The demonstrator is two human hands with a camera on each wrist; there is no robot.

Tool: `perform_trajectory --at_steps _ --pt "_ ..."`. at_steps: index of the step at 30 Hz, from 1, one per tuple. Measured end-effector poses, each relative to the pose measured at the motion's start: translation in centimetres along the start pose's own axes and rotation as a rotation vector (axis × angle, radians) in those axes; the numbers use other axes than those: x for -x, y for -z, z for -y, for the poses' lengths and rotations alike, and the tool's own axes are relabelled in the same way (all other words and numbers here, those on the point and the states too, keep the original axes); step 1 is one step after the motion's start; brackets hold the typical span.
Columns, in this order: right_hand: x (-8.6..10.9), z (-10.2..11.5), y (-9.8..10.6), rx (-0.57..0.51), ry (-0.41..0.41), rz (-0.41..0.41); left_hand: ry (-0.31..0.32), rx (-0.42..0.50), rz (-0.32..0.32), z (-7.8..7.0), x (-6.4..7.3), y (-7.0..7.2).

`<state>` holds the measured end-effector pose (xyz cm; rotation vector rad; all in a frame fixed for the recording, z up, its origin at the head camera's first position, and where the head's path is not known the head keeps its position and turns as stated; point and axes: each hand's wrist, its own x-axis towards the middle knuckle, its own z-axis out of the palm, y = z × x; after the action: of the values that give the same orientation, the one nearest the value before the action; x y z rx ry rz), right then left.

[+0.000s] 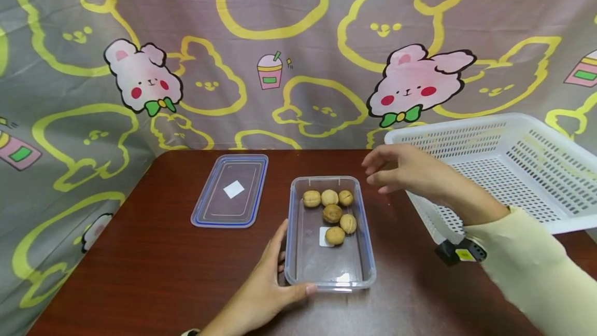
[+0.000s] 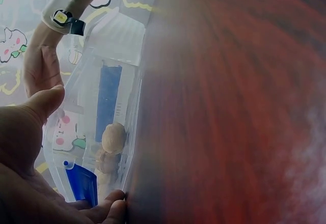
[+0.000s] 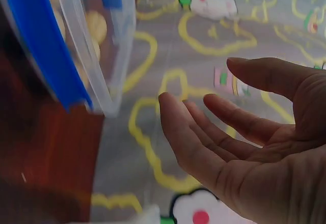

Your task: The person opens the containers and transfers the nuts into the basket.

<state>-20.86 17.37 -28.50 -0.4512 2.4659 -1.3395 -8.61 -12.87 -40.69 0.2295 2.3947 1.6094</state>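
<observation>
A clear plastic food container (image 1: 305, 266) stands on the table with several walnuts (image 1: 331, 213) inside, mostly toward its far and right sides. My left hand (image 1: 272, 279) holds the container at its near left corner, the thumb along the front wall and the fingers against the left side. In the left wrist view, walnuts (image 2: 113, 138) show through the clear wall. Raised beyond the container's far right corner, my right hand (image 1: 410, 170) has its fingers loosely bent and apart. The right wrist view shows nothing between those fingers (image 3: 193, 137).
A clear lid (image 1: 252, 191) with a blue seal and a white label lies flat on the table, left of the container. At the right stands a large white perforated basket (image 1: 494, 131), partly behind my right forearm. A cartoon-print curtain (image 1: 317, 56) hangs along the table's back edge.
</observation>
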Motion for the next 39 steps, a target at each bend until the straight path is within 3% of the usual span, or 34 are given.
perform_trajectory --at_steps 10,17,22,31,39 --pt "-0.9 -0.6 -5.1 -0.133 -0.008 0.126 -0.008 0.023 -0.012 0.0 0.1 0.0" --pt "-1.6 -0.1 -7.2 -0.012 0.011 0.148 -0.007 0.021 -0.013 0.0 0.1 0.1" --pt "-2.1 -0.1 -8.6 -0.042 -0.018 0.176 -0.020 0.043 -0.004 0.0 0.0 0.0" --pt "-2.3 -0.7 -10.2 0.018 -0.036 0.148 -0.042 0.035 0.001 0.2 -0.1 -0.1" --pt "-2.0 -1.2 -11.6 -0.143 -0.083 0.164 -0.035 0.028 0.007 0.2 0.0 -0.1"
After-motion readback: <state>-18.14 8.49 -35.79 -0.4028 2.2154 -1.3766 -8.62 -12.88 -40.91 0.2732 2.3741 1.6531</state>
